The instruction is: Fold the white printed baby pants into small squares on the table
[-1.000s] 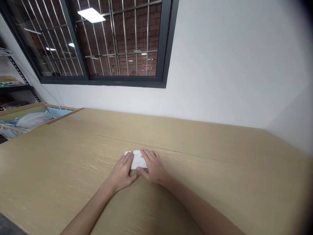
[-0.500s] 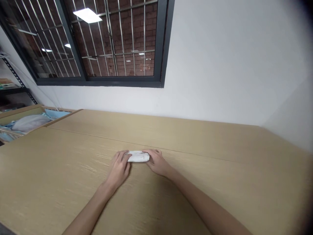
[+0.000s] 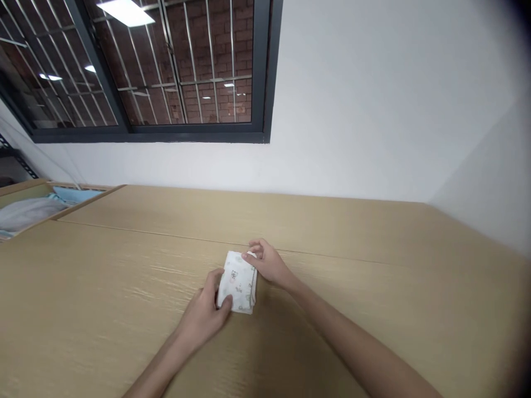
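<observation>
— Where's the folded cloth point(image 3: 239, 281)?
— Middle of the tabletop point(image 3: 373, 309), just on the near side of its seam. The left hand point(image 3: 202, 318) pinches the cloth's near left edge, fingers curled shut and thumb on top. The right hand point(image 3: 270, 266) nips the far corner with its fingers closed.
— Any risk?
— The layers look loose, so an uneven pull could skew or spring the fold.
— Count?
— One cloth, two hands, one open box point(image 3: 25, 190) of fabric at the left edge.

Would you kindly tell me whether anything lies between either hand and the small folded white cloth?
Nothing visible does: the left hand grips the small white folded printed cloth at its near corner and the right hand pinches its far edge.
</observation>
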`<state>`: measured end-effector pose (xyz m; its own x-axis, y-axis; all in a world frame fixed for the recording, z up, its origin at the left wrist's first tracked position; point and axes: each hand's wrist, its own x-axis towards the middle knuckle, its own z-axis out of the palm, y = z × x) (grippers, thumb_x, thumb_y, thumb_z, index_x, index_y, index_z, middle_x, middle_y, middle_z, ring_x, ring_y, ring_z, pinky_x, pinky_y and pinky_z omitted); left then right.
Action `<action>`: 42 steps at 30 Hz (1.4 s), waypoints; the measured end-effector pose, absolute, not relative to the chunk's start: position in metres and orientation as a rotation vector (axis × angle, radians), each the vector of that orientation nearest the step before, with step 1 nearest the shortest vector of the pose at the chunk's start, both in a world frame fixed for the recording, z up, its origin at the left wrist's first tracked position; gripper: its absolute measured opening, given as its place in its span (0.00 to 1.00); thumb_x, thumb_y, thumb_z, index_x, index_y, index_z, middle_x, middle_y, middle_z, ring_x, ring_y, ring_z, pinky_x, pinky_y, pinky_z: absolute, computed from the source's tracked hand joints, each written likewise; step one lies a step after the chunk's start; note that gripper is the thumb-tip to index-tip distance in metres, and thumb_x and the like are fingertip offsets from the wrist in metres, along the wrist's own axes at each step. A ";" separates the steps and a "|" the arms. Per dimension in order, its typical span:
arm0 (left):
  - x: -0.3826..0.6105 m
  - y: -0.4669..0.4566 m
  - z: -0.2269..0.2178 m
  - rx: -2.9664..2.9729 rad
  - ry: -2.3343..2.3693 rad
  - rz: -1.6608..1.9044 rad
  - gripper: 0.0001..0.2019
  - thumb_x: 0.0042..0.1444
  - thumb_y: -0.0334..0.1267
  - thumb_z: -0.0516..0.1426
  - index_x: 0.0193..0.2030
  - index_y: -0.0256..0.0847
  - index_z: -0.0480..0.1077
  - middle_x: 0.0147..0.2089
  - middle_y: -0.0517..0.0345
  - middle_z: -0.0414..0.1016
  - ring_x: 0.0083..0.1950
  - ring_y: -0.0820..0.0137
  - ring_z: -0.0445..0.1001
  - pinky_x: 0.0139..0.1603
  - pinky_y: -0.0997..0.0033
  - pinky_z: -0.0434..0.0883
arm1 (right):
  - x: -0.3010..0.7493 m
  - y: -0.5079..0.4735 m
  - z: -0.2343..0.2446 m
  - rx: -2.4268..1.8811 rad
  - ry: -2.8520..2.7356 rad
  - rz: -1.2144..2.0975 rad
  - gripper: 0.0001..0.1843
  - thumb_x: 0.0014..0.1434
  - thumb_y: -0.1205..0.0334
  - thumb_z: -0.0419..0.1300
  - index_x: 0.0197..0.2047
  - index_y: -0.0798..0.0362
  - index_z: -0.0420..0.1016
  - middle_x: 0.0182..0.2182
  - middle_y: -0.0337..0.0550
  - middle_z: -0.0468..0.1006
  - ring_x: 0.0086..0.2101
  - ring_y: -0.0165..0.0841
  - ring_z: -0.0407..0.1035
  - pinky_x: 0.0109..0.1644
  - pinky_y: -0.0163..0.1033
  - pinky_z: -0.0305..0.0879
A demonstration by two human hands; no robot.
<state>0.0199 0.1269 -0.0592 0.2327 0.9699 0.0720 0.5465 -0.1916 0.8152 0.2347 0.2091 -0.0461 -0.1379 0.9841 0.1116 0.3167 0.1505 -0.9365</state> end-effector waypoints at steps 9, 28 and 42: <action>0.025 0.112 -0.050 2.525 1.462 0.891 0.15 0.67 0.44 0.52 0.56 0.43 0.67 0.51 0.46 0.73 0.51 0.56 0.73 0.52 0.51 0.72 | 0.230 0.194 -0.023 -1.105 -1.958 0.625 0.25 0.72 0.50 0.49 0.65 0.53 0.65 0.66 0.53 0.64 0.66 0.41 0.57 0.70 0.52 0.54; 0.050 0.087 -0.057 2.566 1.110 0.478 0.23 0.64 0.43 0.54 0.64 0.42 0.67 0.62 0.45 0.73 0.65 0.49 0.70 0.65 0.44 0.71 | 0.223 0.175 -0.037 -0.744 -2.630 0.672 0.24 0.74 0.57 0.48 0.70 0.46 0.64 0.69 0.43 0.61 0.70 0.42 0.51 0.75 0.54 0.42; 0.053 0.095 -0.069 2.458 1.202 0.783 0.18 0.64 0.39 0.53 0.61 0.45 0.66 0.65 0.49 0.71 0.65 0.56 0.71 0.63 0.51 0.72 | 0.237 0.201 -0.063 -0.866 -2.525 0.335 0.29 0.74 0.57 0.43 0.75 0.56 0.51 0.73 0.50 0.51 0.72 0.41 0.42 0.74 0.55 0.45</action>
